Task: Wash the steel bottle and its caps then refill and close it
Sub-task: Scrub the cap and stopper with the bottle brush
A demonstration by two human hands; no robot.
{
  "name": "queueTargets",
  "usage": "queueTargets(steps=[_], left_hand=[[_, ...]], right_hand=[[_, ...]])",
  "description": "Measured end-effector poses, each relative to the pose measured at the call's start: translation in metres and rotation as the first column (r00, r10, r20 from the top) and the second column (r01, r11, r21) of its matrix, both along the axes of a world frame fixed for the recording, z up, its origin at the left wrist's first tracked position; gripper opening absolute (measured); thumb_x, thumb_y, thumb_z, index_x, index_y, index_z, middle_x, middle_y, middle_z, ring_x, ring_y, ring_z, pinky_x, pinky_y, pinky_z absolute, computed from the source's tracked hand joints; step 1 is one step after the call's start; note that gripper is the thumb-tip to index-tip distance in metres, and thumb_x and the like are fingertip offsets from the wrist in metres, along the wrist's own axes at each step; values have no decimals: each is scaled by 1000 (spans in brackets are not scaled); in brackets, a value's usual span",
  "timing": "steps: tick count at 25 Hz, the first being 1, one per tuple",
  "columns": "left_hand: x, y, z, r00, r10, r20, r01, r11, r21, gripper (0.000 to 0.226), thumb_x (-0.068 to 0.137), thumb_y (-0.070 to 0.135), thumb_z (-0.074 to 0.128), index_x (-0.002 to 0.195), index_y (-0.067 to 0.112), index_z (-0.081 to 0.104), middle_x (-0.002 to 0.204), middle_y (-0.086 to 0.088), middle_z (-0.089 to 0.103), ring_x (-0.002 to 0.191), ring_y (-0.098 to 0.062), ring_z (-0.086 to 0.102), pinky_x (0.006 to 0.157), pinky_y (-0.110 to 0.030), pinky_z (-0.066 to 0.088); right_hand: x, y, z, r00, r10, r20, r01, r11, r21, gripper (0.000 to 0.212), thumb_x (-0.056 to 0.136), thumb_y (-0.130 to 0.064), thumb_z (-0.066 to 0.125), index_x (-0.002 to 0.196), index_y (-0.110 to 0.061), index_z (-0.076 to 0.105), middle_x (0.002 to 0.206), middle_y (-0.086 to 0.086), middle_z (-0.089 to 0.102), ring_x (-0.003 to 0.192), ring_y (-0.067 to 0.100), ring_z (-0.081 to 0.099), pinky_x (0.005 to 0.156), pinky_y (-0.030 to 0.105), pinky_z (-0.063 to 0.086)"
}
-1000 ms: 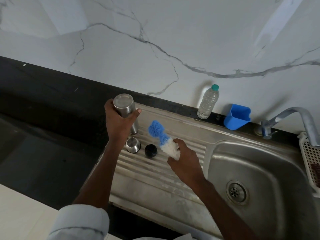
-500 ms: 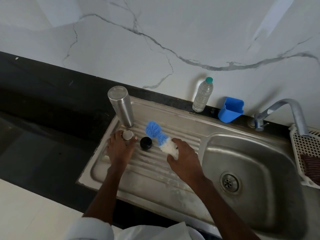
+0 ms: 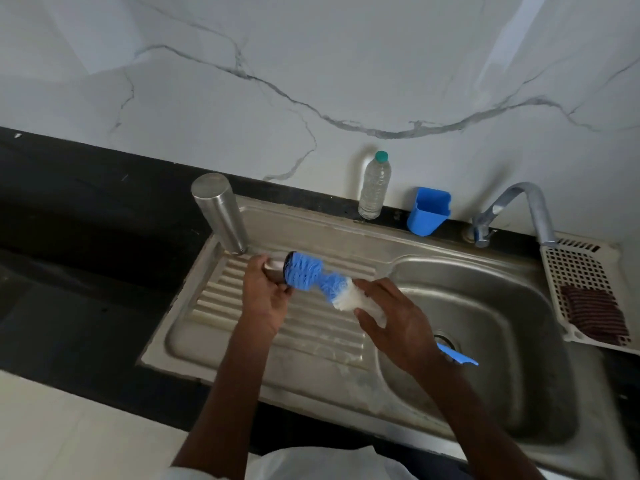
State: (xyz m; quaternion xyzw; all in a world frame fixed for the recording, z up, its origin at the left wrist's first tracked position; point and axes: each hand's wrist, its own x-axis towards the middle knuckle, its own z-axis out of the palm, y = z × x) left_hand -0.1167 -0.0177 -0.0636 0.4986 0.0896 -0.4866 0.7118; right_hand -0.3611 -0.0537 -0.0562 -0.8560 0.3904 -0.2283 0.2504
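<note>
The steel bottle (image 3: 220, 213) stands upside down at the back left corner of the drainboard (image 3: 311, 344). Just in front of it, my left hand (image 3: 265, 299) grips the small steel cap (image 3: 273, 264). A dark rim (image 3: 286, 268) shows beside the cap; I cannot tell whether it is the black cap. My right hand (image 3: 401, 327) grips a bottle brush (image 3: 318, 280) around its white bristles. The brush's blue head touches the cap in my left hand. The blue handle end (image 3: 457, 356) sticks out past my right wrist, over the basin.
The sink basin (image 3: 502, 306) with its drain lies to the right, under the tap (image 3: 526, 206). A clear plastic bottle (image 3: 374, 185) and a blue holder (image 3: 429, 213) stand on the back ledge. A white basket (image 3: 585, 265) holding a dark scrub pad sits at the far right.
My left hand let go of the upside-down bottle, dropped to the steel cap and lifted it. My right hand swung the brush head left against the cap.
</note>
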Motion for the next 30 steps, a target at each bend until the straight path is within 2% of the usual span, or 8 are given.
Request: queueTargets(steps=[6, 10, 13, 16, 19, 22, 26, 30], left_hand=[[-105, -29, 23, 980, -155, 123, 178, 963, -203, 10, 93, 28, 72, 95, 24, 63, 88, 3, 64, 87, -17, 64, 78, -36, 51], [-122, -39, 45, 939, -243, 244, 332, 822, -463, 16, 94, 28, 68, 109, 21, 67, 107, -5, 68, 97, -21, 65, 86, -37, 52], [-128, -61, 57, 872, -444, 207, 471, 876, -106, 57, 91, 65, 66, 118, 15, 64, 113, -13, 73, 108, -29, 69, 90, -41, 57], [-146, -80, 63, 865, -491, 103, 467, 863, 190, 62, 86, 65, 72, 113, 10, 61, 115, -16, 70, 108, -29, 67, 92, -45, 58], [-174, -91, 64, 882, -418, 219, 439, 896, -60, 41, 94, 45, 67, 116, 11, 64, 93, -5, 71, 93, -23, 63, 79, -39, 54], [-177, -79, 74, 848, -446, 286, 528, 750, -399, 50, 97, 39, 56, 140, 13, 54, 112, -11, 68, 102, -22, 66, 93, -41, 58], [-169, -86, 89, 764, -577, 289, 610, 792, -30, 73, 86, 66, 65, 135, 12, 61, 125, -14, 70, 115, -26, 68, 92, -40, 57], [-192, -91, 85, 823, -528, 208, 524, 848, 79, 39, 96, 42, 69, 111, 7, 65, 107, -12, 71, 90, -18, 71, 73, -31, 59]], right_hand=[[-45, -2, 6, 983, -184, 4, 184, 983, -16, 30, 97, -37, 68, 124, -24, 71, 102, -15, 69, 85, 4, 66, 74, 19, 48], [-69, -16, 27, 868, -389, 310, 47, 684, 728, 39, 90, -40, 70, 90, -1, 72, 71, 6, 58, 58, 10, 52, 56, 20, 40], [-106, -31, 20, 957, -277, 89, 276, 961, 31, 44, 90, -45, 66, 124, -18, 71, 98, -5, 71, 82, 9, 63, 72, 28, 50], [-125, -42, 17, 945, -269, -188, 204, 930, -305, 52, 92, -41, 66, 142, -29, 56, 108, -7, 62, 89, 12, 61, 68, 31, 53], [-120, -39, 25, 956, -265, 127, 233, 946, 224, 37, 96, -44, 66, 128, -26, 70, 93, -9, 67, 74, 6, 59, 62, 29, 48], [-126, -35, 51, 771, -486, 411, -174, 461, 870, 28, 98, -43, 65, 105, -20, 79, 67, -7, 50, 55, 7, 37, 46, 22, 21], [-148, -36, 40, 915, -381, 130, 348, 911, 222, 33, 94, -46, 70, 119, -26, 73, 99, -13, 72, 83, 11, 66, 74, 26, 50], [-148, -36, 23, 939, -340, -51, 326, 928, -182, 41, 98, -48, 59, 132, -26, 65, 101, -8, 68, 82, 7, 61, 67, 30, 52]])
